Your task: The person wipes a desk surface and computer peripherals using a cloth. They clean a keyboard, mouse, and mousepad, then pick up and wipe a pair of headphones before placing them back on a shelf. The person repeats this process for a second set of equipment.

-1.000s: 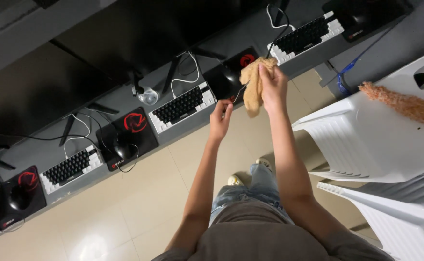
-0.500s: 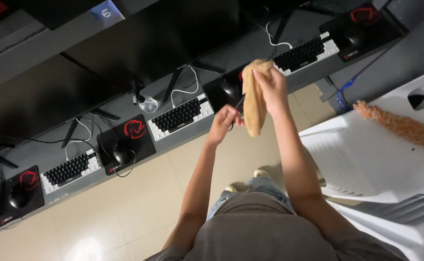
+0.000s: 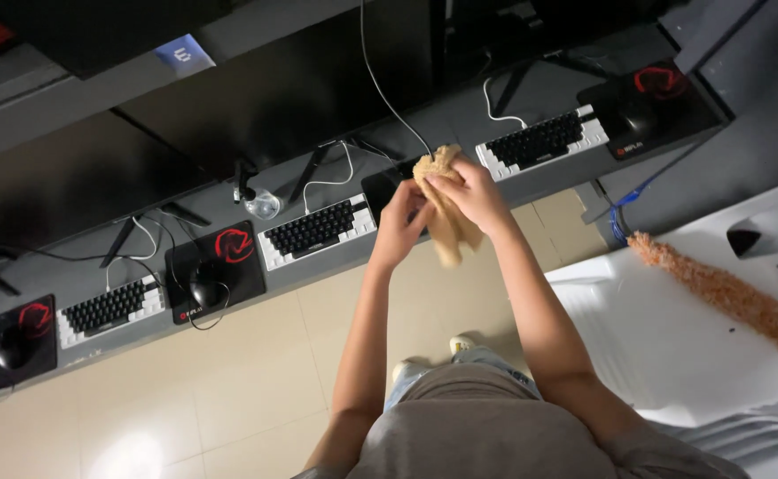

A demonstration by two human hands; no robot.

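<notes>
Both hands on a tan cloth above the table edge

Head view: the right hand [image 3: 476,191] grips the cloth's [image 3: 446,208] top; the left hand [image 3: 402,226] pinches its side. The cloth hangs lengthwise downward between them, over the table [image 3: 336,270] beside a white keyboard [image 3: 316,232].

Tan cloth [image 3: 446,222], black mouse pads [image 3: 216,266] with red emblems.

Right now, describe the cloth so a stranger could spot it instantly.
Follow the long grey desk to the gap between two white keyboards. There both hands, left hand and right hand, clutch a crumpled tan cloth, the only soft, pale thing among black pads.
</notes>
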